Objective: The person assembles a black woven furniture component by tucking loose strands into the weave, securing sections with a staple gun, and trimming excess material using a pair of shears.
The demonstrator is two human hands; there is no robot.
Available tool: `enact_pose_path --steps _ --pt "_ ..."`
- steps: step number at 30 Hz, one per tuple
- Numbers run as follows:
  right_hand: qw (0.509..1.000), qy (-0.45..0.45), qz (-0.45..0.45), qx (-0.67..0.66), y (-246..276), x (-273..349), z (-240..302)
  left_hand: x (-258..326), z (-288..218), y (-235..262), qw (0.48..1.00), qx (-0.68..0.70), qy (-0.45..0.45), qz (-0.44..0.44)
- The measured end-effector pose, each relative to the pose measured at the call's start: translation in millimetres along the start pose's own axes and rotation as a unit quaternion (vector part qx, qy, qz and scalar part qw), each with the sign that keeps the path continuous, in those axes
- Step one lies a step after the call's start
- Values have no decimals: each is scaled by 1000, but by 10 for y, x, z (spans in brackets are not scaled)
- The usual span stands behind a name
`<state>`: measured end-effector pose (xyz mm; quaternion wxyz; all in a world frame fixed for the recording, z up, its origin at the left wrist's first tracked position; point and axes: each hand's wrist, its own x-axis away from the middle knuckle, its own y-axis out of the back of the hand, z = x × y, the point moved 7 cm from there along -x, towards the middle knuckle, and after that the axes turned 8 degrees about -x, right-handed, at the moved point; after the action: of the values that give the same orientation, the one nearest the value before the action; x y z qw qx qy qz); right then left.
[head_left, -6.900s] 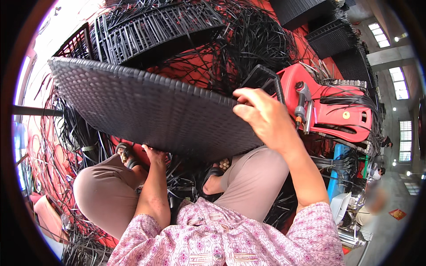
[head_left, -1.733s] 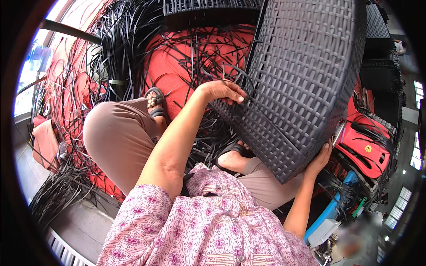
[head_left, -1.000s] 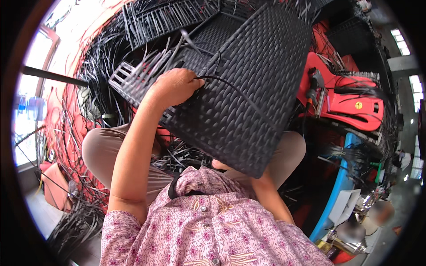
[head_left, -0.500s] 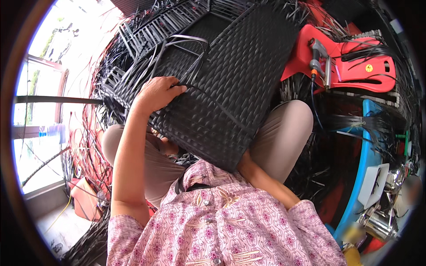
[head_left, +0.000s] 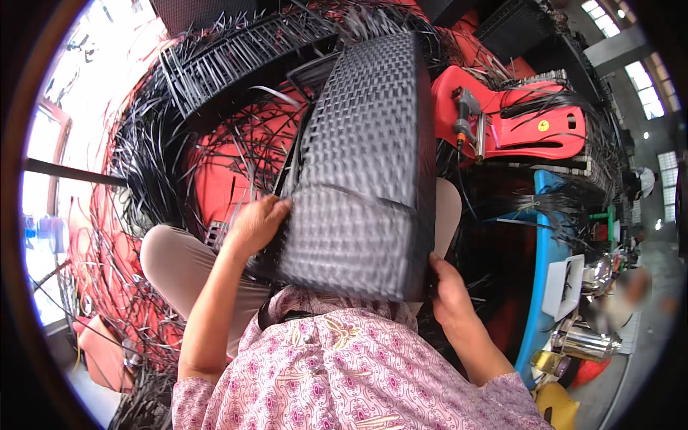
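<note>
A long black woven wicker furniture piece (head_left: 358, 150) stands tilted over my lap, its broad face up and a narrower side along the right. My left hand (head_left: 259, 226) has its fingers curled on the left edge. On the right, my right hand (head_left: 450, 287) grips the lower right edge, its fingertips hidden behind it. One loose black strip (head_left: 358, 195) crosses the woven face. The piece is slightly blurred.
To the right, a red plastic chair seat (head_left: 534, 132) holds a pneumatic staple gun (head_left: 469, 122). Beyond it are a blue table edge (head_left: 541, 287), a white tray (head_left: 562, 287) and metal pots (head_left: 588, 340). Black strips (head_left: 154, 136) pile over red floor at the left; a slatted black frame (head_left: 244, 64) lies behind.
The wicker piece has turned more upright and to the right, showing its right side. My right hand has come out from beneath to the right edge; my left hand has moved lower.
</note>
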<state>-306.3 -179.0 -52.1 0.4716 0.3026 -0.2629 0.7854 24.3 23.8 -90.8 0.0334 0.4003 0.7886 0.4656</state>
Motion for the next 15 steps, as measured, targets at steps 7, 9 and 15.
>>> enact_pose_path --steps 7,9,15 --pt "991 9 -45 122 181 -91 -70 70 119 -259 998 55 20 31" --pt "955 53 -55 286 169 -13 277 102 125 -171 993 98 -26 -53" --pt "864 418 129 249 -1054 736 1687 489 -528 1083 954 217 -187 -88"
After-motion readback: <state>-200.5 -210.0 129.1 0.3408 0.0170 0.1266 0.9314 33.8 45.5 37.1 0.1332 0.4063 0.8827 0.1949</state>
